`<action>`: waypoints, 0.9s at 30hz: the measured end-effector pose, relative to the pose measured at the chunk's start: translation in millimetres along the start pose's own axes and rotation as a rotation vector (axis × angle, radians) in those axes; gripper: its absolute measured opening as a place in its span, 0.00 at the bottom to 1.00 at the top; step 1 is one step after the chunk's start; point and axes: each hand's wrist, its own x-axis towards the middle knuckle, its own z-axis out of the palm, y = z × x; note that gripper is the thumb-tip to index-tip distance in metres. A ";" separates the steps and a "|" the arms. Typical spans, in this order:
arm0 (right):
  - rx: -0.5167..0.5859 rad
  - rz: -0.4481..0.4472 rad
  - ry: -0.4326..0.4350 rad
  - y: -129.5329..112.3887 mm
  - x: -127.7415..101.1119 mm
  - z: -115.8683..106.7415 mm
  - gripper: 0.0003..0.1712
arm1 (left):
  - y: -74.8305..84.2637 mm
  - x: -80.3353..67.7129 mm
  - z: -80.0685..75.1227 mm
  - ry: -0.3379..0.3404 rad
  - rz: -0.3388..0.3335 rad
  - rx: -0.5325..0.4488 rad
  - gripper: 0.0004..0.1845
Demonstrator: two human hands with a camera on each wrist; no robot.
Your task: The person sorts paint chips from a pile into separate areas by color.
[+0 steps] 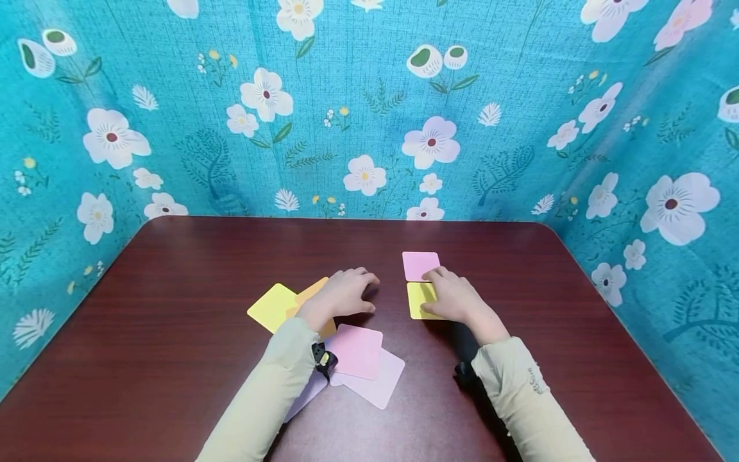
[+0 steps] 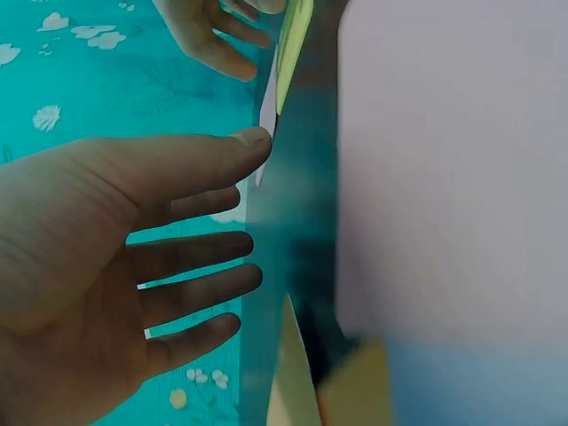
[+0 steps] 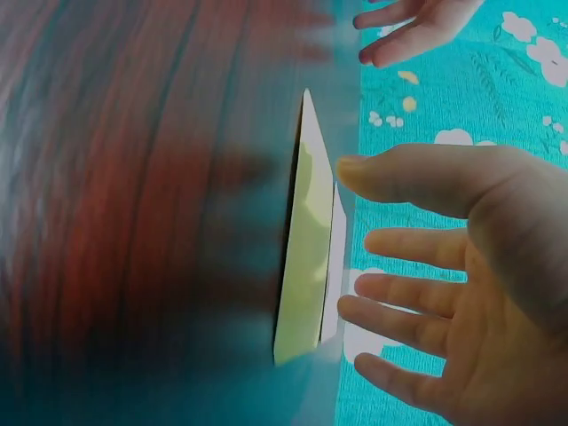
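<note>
A pink square card (image 1: 418,264) and a yellow square card (image 1: 419,298) lie edge to edge right of the table's middle. Over the yellow one is my right hand (image 1: 458,298), fingers spread and nothing in its grasp; in the right wrist view its thumb and fingers point at the two cards. My left hand (image 1: 343,294) hovers over an overlapping group of cards, fingers apart and holding nothing. Its wrist partly hides that group: a yellow card (image 1: 272,307), orange cards (image 1: 312,290), a pink card (image 1: 356,351) on top of a lilac card (image 1: 385,380), and a purple card (image 1: 307,396).
The dark red-brown wooden table (image 1: 190,276) has rounded far corners. A blue flowered curtain (image 1: 346,115) hangs behind it and along both sides. A black strap device (image 1: 324,359) is on the left wrist, and another dark device (image 1: 464,372) sits below the right wrist.
</note>
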 end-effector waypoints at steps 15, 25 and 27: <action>0.043 -0.132 -0.001 -40.5 17.0 10.0 0.30 | -33.5 -35.5 -1.9 0.119 -0.158 0.008 0.30; 0.104 -0.253 -0.046 -63.3 32.8 13.9 0.32 | -50.9 -57.1 -3.3 0.160 -0.270 0.055 0.40; 0.108 -0.271 -0.055 -67.3 35.2 14.4 0.32 | -52.0 -59.8 -3.5 0.149 -0.293 0.058 0.42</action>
